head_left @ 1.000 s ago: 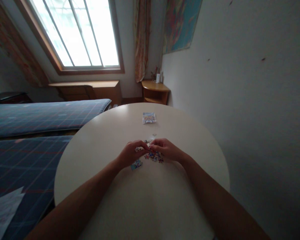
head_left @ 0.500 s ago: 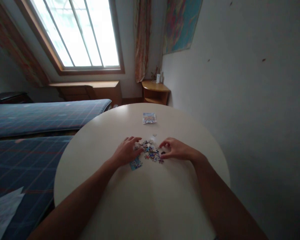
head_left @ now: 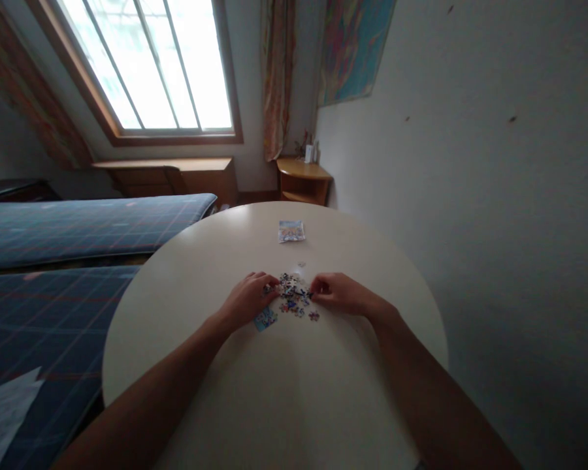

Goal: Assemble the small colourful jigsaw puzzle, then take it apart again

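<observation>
A loose pile of jigsaw puzzle pieces (head_left: 293,290) lies on the round white table (head_left: 294,391), between my two hands. At its left edge rests my left hand (head_left: 249,299), thumb and fingers apart, with some pieces showing in the gap. Partly under that hand is a joined blue section of the puzzle (head_left: 265,318). On the right side of the pile, my right hand (head_left: 338,294) has thumb and forefinger closed at a small dark puzzle piece (head_left: 310,296). One piece (head_left: 314,316) lies a little apart, near the right hand.
A small picture packet (head_left: 291,231) lies toward the table's far side, with a single pale piece (head_left: 301,264) nearer to me. Left of the table stand beds with blue plaid mattresses (head_left: 53,300). A white wall (head_left: 494,228) runs along the right.
My hands were together over the pile, then drew apart and uncovered it. Since then my right hand has moved slightly left and its fingers have closed at the pile's edge.
</observation>
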`<move>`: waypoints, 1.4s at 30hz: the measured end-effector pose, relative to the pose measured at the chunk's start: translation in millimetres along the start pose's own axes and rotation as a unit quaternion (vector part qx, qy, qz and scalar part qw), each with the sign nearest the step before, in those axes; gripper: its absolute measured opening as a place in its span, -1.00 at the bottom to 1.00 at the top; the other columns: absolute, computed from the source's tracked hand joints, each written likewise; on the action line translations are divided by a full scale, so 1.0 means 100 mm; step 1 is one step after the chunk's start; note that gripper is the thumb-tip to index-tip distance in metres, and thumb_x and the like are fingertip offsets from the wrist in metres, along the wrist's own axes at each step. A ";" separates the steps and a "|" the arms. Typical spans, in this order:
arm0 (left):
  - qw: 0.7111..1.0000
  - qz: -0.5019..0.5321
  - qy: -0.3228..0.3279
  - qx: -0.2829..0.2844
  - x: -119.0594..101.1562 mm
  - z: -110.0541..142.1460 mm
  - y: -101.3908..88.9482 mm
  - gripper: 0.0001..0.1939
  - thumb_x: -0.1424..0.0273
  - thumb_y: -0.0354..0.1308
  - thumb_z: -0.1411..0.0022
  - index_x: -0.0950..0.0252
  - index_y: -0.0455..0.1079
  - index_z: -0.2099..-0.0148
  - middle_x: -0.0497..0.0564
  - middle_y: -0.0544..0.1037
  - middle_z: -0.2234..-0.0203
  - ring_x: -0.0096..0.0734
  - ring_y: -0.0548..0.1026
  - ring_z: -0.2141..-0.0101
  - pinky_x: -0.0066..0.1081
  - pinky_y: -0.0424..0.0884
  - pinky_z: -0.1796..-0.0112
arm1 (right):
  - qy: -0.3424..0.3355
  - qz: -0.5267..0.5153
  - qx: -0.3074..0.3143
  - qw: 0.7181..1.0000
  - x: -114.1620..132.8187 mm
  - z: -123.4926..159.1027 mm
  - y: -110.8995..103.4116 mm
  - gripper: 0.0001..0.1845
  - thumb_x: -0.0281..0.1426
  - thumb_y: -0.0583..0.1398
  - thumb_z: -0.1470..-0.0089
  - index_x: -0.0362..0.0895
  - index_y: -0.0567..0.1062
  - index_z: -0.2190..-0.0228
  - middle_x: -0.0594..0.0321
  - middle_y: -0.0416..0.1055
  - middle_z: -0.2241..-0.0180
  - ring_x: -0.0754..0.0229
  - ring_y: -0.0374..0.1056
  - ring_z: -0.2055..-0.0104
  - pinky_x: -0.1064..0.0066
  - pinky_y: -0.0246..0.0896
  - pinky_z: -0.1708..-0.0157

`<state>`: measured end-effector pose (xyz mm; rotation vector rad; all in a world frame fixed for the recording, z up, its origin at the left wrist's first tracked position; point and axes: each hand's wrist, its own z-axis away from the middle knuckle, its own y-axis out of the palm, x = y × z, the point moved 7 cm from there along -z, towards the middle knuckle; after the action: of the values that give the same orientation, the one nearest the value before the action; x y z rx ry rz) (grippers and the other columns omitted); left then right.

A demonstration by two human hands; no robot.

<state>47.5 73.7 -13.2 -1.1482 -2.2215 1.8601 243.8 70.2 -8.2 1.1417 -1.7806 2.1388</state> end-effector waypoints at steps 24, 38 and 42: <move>1.000 -0.003 0.002 -0.027 -0.08 -0.04 0.07 -0.81 0.36 0.13 -0.30 0.21 0.44 0.05 0.03 0.55 0.15 -0.23 0.47 0.10 -0.27 0.37 0.03 | -0.039 0.050 -0.068 0.996 0.09 -0.07 -0.02 -0.81 -0.37 0.29 -0.04 -0.15 0.60 0.26 0.11 0.48 0.22 0.19 0.40 0.26 0.40 0.25 0.18; 0.993 0.094 -0.017 -0.061 -0.03 -0.04 -0.03 -0.82 0.43 0.14 -0.23 0.23 0.45 0.10 0.05 0.50 0.16 -0.31 0.51 0.22 -0.31 0.45 0.15 | -0.064 0.072 -0.054 0.994 0.17 -0.06 0.09 -0.83 -0.30 0.35 0.02 -0.11 0.58 0.34 0.09 0.40 0.11 0.04 0.28 0.01 0.19 0.14 -0.06; 0.995 0.055 0.071 -0.034 -0.20 0.00 0.04 -0.76 0.32 0.22 -0.21 0.19 0.46 0.06 0.05 0.51 0.11 -0.21 0.44 0.06 -0.22 0.37 0.00 | -0.062 0.056 -0.036 0.996 0.17 -0.05 0.09 -0.84 -0.29 0.35 0.01 -0.11 0.58 0.37 0.11 0.41 0.14 0.05 0.27 0.01 0.21 0.14 -0.06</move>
<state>64.5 63.1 -7.7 -1.3954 -2.2001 1.6911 225.0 65.7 -5.2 1.2074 -2.0041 2.0852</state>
